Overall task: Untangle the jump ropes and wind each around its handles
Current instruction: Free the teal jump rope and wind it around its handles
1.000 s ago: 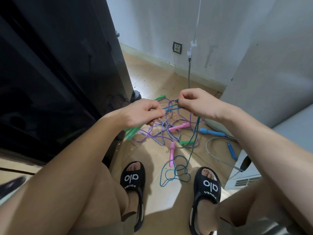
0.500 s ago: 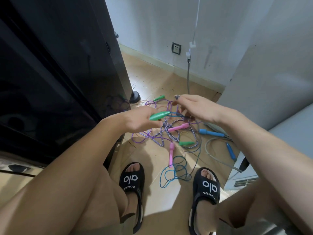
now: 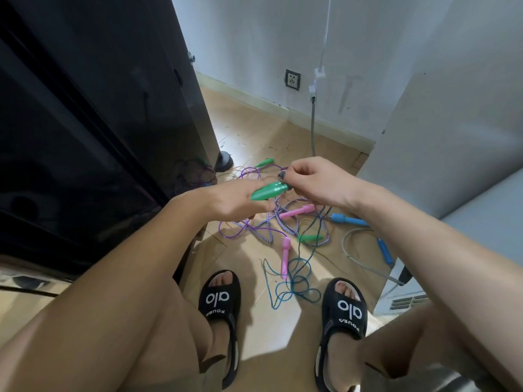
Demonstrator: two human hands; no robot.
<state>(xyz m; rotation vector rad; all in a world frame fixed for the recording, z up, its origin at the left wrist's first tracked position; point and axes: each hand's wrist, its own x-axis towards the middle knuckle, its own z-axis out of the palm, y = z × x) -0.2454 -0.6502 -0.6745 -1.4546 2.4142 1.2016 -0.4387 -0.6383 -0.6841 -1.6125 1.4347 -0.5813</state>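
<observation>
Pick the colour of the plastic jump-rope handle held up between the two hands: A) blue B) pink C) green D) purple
C: the tapered green plastic handle is raised between the left hand and the right hand, while the pink handles and blue handles lie on the wooden floor.

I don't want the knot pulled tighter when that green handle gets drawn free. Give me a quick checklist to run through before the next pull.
1. Green handle firmly held: ok, both the left hand and the right hand are on it.
2. Cord end at the handle in the right fingers: cannot tell, the fingers hide it.
3. Cord free of the pile: not ok, the purple rope and striped rope are crossed beneath the hands.
4. Other handles clear: not ok, a pink handle lies in the tangle.
5. Feet off the ropes: ok, the blue rope lies between the sandals.
</observation>
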